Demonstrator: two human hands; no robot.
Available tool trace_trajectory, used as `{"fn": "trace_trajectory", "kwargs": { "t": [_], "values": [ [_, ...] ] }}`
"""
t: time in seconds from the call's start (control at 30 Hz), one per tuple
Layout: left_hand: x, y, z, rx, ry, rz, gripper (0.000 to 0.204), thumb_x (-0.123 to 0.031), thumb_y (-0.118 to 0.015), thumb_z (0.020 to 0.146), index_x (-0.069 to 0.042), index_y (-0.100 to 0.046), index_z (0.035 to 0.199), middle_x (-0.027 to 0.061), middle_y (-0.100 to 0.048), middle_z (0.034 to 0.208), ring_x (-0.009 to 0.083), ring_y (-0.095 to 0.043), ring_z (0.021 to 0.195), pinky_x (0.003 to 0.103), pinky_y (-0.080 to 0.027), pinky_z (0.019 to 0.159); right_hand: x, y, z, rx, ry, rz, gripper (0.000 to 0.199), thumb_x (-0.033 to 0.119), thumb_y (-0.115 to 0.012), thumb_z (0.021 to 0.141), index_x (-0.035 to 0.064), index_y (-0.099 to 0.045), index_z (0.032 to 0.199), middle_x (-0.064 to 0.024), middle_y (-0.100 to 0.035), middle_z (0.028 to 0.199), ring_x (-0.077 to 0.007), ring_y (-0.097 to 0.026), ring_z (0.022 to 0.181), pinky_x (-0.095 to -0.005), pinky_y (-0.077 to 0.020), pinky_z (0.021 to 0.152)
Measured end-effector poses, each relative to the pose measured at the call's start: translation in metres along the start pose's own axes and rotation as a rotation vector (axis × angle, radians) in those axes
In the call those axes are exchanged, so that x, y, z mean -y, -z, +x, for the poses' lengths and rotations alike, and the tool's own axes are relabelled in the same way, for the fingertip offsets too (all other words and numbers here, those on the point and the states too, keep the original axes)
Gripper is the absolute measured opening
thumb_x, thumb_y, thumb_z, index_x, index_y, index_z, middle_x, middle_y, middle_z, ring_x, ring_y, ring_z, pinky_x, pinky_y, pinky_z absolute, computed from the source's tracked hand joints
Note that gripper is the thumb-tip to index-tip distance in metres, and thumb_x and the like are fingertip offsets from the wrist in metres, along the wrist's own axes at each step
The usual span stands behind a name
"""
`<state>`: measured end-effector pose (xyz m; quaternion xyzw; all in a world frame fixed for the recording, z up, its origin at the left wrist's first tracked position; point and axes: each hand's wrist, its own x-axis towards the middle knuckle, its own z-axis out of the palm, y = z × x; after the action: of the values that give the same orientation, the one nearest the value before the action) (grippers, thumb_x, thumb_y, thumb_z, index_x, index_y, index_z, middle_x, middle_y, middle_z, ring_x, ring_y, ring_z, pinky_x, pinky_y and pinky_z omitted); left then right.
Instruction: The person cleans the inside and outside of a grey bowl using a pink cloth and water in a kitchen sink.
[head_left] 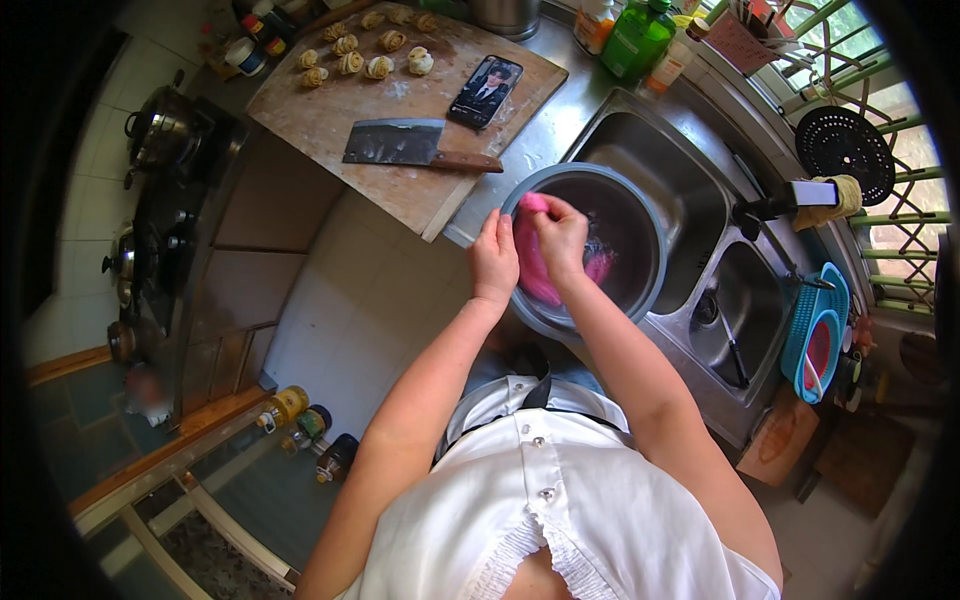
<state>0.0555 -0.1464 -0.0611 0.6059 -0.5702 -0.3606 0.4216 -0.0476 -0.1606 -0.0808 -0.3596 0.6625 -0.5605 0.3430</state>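
A grey round basin [645,200] with water in its bottom sits in front of me, partly over the edge of the sink. My left hand [493,258] is closed on the basin's left rim, its fingers held together. Inside the basin, my right hand [562,238] pinches a bunched end of a wet pink cloth [532,262]. The cloth runs down the left inner wall, and another pink part shows beyond my right wrist in the water. My right palm hides some of it.
A cleaver [395,142], a phone [484,92] and several rolled dough pieces [379,67] lie on the wooden board [290,120]. The steel sink [690,190] is right of the basin, near a blue basket [812,330]. Bottles [640,38] stand behind; a stove [165,230] is left.
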Motion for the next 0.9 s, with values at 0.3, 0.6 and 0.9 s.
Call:
{"fn": "trace_trajectory", "kwargs": {
  "t": [0.3, 0.6, 0.9],
  "values": [
    [0.008, -0.01, -0.006, -0.09, -0.027, 0.046, 0.037, -0.027, -0.048, 0.096, 0.004, -0.058, 0.114, 0.0263, -0.064, 0.099, 0.0406, -0.062, 0.092, 0.041, -0.05, 0.077, -0.011, 0.017, 0.039, -0.514, -0.155, 0.684, 0.008, 0.005, -0.062, 0.086, 0.0032, -0.063, 0.093, -0.0026, -0.065, 0.085, -0.0112, -0.06, 0.073, -0.0238, -0.0481, 0.068],
    [0.002, -0.007, -0.005, -0.059, 0.047, 0.112, 0.039, -0.029, -0.049, 0.095, 0.004, -0.058, 0.114, 0.0264, -0.064, 0.101, 0.0384, -0.063, 0.095, 0.041, -0.05, 0.081, -0.033, 0.003, -0.005, 0.365, 0.129, -0.55, 0.025, 0.015, -0.057, 0.082, -0.001, -0.055, 0.1, -0.0262, -0.06, 0.099, -0.0432, -0.057, 0.092, -0.0467, -0.0464, 0.077],
    [0.01, -0.013, -0.009, -0.128, -0.044, 0.067, 0.035, -0.027, -0.05, 0.095, 0.001, -0.058, 0.114, 0.0255, -0.064, 0.095, 0.0409, -0.062, 0.088, 0.043, -0.051, 0.075, -0.003, 0.013, 0.006, 0.298, -0.151, -0.074, 0.016, 0.01, -0.066, 0.082, -0.002, -0.064, 0.093, -0.0039, -0.064, 0.076, -0.0087, -0.057, 0.067, -0.0258, -0.0473, 0.059]
  ]
}}
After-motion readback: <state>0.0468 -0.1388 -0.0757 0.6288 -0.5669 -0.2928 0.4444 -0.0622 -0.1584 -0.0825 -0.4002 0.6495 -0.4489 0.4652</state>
